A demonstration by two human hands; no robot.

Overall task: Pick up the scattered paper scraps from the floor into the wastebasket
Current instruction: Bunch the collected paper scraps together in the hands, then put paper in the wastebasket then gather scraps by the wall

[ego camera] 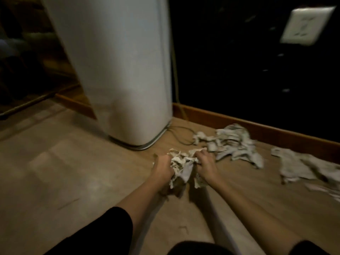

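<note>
A crumpled bunch of white paper scraps (181, 163) is squeezed between both hands just above the wooden floor (60, 162). My left hand (162, 167) grips its left side and my right hand (205, 162) grips its right side. A loose heap of more paper scraps (233, 142) lies on the floor just beyond my right hand. Further torn sheets (301, 164) lie at the far right. A tall white wastebasket (119, 70) stands upright on the floor behind my hands; its opening is out of view.
A dark wall with a wooden baseboard (257, 127) runs behind the scraps, carrying a white wall outlet (309, 24). A thin dark cable (181, 135) lies on the floor by the wastebasket's base. Dim wooden furniture (27, 61) stands at the far left.
</note>
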